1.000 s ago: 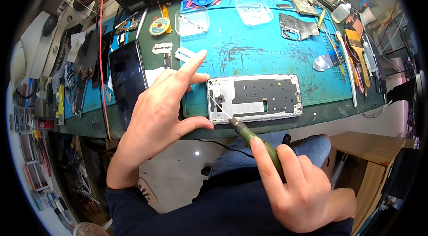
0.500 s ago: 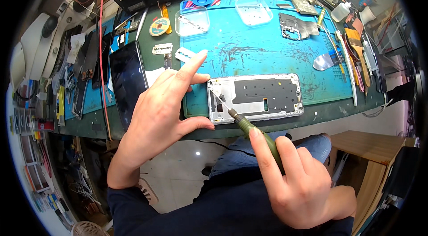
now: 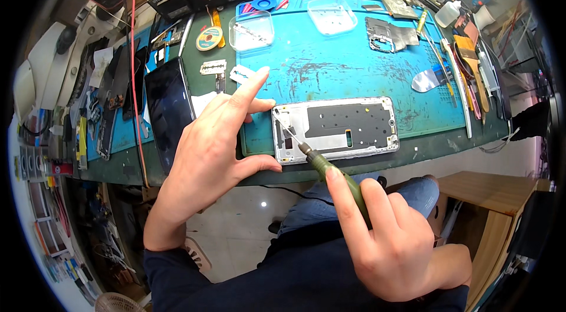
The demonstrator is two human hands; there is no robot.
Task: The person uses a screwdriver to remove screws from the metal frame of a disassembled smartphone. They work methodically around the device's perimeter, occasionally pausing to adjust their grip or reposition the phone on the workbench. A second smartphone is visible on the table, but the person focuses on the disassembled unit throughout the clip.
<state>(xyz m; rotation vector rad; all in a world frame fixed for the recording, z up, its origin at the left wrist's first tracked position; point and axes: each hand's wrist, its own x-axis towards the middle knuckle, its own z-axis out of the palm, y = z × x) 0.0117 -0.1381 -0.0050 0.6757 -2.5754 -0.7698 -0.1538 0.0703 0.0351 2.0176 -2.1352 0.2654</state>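
A silver phone frame (image 3: pixel 302 113) with dark grey padding lies flat on the front of the blue work mat. My left hand (image 3: pixel 206 135) brackets its left end, thumb at the near corner and a finger at the far corner, the index finger stretched out past it. In my right hand (image 3: pixel 392 241) is a green-handled screwdriver-like tool (image 3: pixel 324 166), held like a pen with the index finger along the grip. Its long thin metal bit slants across the frame, tip close to the far left corner. Whether a screw sits under the tip is too small to see.
Two clear plastic boxes (image 3: pixel 332 15) with small parts stand on the blue mat (image 3: pixel 377 82). Razor blades (image 3: pixel 213 67) and a dark phone screen (image 3: pixel 167 100) lie left. A brush (image 3: pixel 471 64), tweezers and other tools crowd the right. A metal-plated phone part (image 3: pixel 383 35) lies far right.
The whole view has shifted slightly. Both hands, the tool and the phone frame keep nearly the same places relative to each other.
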